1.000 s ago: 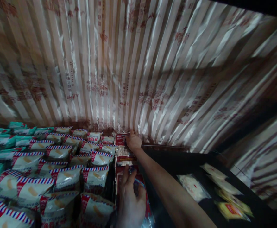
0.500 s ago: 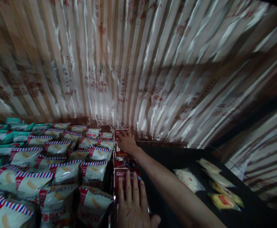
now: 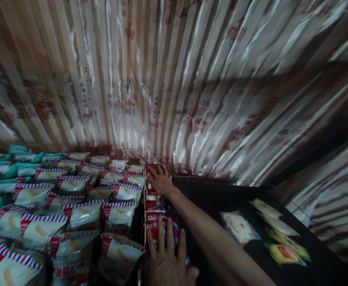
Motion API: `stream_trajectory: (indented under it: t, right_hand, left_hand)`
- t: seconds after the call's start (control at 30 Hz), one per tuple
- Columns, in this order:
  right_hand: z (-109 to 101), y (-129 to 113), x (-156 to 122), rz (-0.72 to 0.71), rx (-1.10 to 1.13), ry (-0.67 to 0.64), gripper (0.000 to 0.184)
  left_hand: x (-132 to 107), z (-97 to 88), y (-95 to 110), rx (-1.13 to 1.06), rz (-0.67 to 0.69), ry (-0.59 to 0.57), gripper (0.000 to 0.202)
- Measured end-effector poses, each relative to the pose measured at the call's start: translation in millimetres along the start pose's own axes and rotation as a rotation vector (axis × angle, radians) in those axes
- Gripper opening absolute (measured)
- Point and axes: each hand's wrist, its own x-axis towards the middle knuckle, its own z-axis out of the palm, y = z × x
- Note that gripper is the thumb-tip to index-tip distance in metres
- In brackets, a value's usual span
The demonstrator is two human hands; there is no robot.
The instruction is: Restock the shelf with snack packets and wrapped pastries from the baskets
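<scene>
A column of dark red printed packs runs along the right side of the white snack bags. My left hand (image 3: pixel 168 258) lies palm down on the nearest red pack (image 3: pixel 152 223), fingers spread and pointing away from me. Farther back, my right hand (image 3: pixel 161 182) rests flat on the far red pack (image 3: pixel 150 168), close to the wall sheeting, and covers much of it. Between the two hands shows another red pack (image 3: pixel 155 205). Both hands are open and grip nothing. The lower part of the near pack is hidden under my left hand.
White snack bags (image 3: pixel 81 214) with red and blue striped edges stand in rows on the left, teal bags (image 3: pixel 0 170) beyond them. On the black surface (image 3: pixel 203 194) at right lie a clear pale packet (image 3: pixel 240 227) and a yellow packet (image 3: pixel 284 254). Striped foil sheeting (image 3: pixel 150 79) hangs behind.
Both hands stay on the red packs, with only slight shifts. My left hand sits slightly lower, showing more of the near pack's print. The whole view has shifted a little.
</scene>
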Motion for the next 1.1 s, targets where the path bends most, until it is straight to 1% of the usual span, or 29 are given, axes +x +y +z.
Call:
stream_trajectory:
  t: [0.2, 0.3, 0.4, 0.53, 0.63, 0.73, 0.8, 0.97, 1.1]
  right_hand:
    - [3.7, -0.9, -0.6, 0.017, 0.009, -0.005, 0.056]
    - [6.7, -1.0, -2.6, 0.013, 0.013, 0.026, 0.055]
    - [9.8, -0.9, -3.9, 0.004, 0.003, 0.049, 0.054]
    - [14.1, -1.1, -3.9, -0.010, 0.011, 0.076, 0.053]
    - [16.8, -1.7, -3.5, -0.018, 0.025, 0.106, 0.051]
    - [18.4, -2.2, -4.1, -0.027, 0.025, 0.113, 0.051]
    - [19.1, -2.0, -4.5, -0.032, 0.024, 0.116, 0.051]
    - [21.6, -0.4, -4.1, -0.035, 0.027, 0.123, 0.050]
    - [23.2, -0.4, -2.9, -0.028, 0.029, 0.116, 0.051]
  left_hand:
    - [2.7, 19.8, -3.7, 0.026, 0.003, -0.031, 0.067]
    - [2.8, 21.5, -5.6, 0.014, 0.020, -0.045, 0.071]
    - [2.7, 11.7, -6.0, 0.021, 0.032, -0.083, 0.069]
    - [3.6, -9.8, -4.6, 0.027, 0.053, -0.177, 0.063]
    - [3.4, -19.3, -4.0, 0.047, 0.041, -0.190, 0.062]
    - [1.5, -21.4, -4.2, 0.060, 0.043, -0.159, 0.061]
    - [0.4, -22.0, -4.2, 0.066, 0.049, -0.158, 0.060]
    - [0.6, -25.9, -2.4, 0.076, 0.036, -0.225, 0.062]
    - [0.9, -25.1, -1.9, 0.092, 0.031, -0.243, 0.062]
